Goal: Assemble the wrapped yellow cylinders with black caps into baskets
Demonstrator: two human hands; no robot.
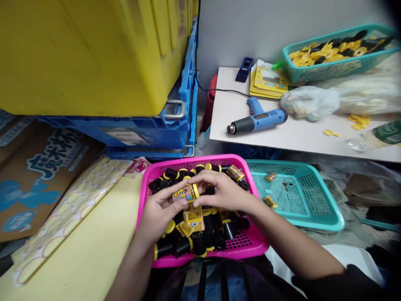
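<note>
While fingers (207,177) hold a labelled canister (184,194) — black ones (198,242) lie beneath.

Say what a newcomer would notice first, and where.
A bright pink basket of black containers sits at lower centre, the left hand and right hand holding a labelled container above it. A yellow bin looms upper left; a blue heat gun lies on the white table, right.

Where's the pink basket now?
In the head view, the pink basket sits low in the middle, beneath the left hand and right hand, left of the lower teal basket.
</note>
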